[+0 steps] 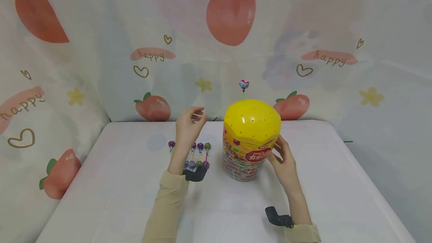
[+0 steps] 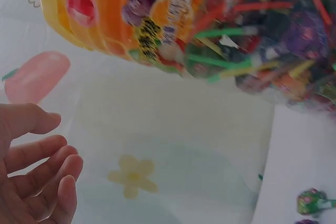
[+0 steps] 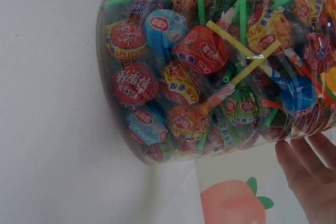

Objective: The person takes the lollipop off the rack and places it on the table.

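Note:
A clear candy jar (image 1: pixel 244 164) with a yellow lid (image 1: pixel 251 117) stands on the table, packed with wrapped lollipops (image 3: pixel 202 51). The right hand (image 1: pixel 285 162) is at the jar's right side, fingertips touching the wall and thumb toward the front. To the jar's left, the left hand (image 1: pixel 189 126) is raised, its fingers loosely bent and holding nothing. A lollipop (image 1: pixel 244 84) sticks up behind the lid's far edge; where its stick ends is hidden. Several lollipops (image 1: pixel 200 146) lie in rows beneath the left forearm, which partly covers them.
A white cloth covers the table (image 1: pixel 118 198). Behind it hangs a printed backdrop (image 1: pixel 189 18) with fruit and flowers. Black wrist mounts (image 1: pixel 278 217) are on both forearms.

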`<state>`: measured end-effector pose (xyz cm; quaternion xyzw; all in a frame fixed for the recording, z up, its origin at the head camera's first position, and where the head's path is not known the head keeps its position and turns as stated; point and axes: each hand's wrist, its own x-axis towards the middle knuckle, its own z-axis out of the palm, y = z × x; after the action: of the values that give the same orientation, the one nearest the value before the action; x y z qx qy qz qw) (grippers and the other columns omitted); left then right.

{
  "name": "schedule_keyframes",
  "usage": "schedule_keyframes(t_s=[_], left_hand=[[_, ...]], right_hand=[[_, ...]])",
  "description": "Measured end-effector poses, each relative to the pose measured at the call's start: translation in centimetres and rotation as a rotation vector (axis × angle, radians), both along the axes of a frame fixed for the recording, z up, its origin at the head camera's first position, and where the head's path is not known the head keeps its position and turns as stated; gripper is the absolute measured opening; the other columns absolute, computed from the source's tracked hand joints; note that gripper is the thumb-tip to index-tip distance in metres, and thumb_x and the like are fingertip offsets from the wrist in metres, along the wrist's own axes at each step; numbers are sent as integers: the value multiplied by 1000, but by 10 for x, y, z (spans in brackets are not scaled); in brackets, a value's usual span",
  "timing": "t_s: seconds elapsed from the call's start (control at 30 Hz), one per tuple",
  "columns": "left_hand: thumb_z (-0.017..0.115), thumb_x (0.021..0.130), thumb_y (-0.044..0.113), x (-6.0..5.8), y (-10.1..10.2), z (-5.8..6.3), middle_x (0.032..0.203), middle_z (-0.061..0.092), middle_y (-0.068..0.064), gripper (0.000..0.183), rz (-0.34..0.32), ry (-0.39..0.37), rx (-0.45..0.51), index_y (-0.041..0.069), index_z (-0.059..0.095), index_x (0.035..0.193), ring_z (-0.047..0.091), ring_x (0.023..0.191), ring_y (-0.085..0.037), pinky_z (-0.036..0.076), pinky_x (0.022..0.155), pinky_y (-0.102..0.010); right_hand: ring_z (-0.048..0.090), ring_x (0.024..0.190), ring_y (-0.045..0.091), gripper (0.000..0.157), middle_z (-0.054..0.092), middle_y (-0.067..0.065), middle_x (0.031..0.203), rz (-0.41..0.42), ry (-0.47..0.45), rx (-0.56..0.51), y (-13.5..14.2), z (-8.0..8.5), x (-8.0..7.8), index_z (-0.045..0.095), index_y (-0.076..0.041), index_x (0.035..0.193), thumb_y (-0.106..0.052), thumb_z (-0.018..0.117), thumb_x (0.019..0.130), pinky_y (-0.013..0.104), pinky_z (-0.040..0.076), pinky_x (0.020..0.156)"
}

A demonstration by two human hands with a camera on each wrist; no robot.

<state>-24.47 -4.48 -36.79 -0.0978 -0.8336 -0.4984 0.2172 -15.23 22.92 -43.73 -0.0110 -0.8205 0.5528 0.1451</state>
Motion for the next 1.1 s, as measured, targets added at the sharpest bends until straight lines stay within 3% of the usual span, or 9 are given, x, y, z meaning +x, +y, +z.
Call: schedule_keyframes(t_s=[0.53,0.87,1.1], left_hand=[[69,88,20,-13,33,49,101,68,-9,29,-108,72,-49,8,68,114,65,90,-25,57,77,-33],[68,89,21,-19,55,71,104,69,-10,29,-180,84,-36,8,67,115,66,91,-25,55,79,-30],[70,88,23,-28,68,76,103,70,-9,30,-208,30,63,8,68,114,66,90,-22,55,79,-26]], right_hand=[[36,140,32,66,36,11,152,2,-4,-14,0,0,0,24,-19,153,-23,58,96,57,36,109],[36,139,36,66,36,13,151,12,11,-18,-1,3,2,24,-19,152,-21,58,95,58,36,108],[35,140,36,67,35,14,152,21,4,-35,-1,5,3,24,-19,152,-20,59,95,59,35,109]])
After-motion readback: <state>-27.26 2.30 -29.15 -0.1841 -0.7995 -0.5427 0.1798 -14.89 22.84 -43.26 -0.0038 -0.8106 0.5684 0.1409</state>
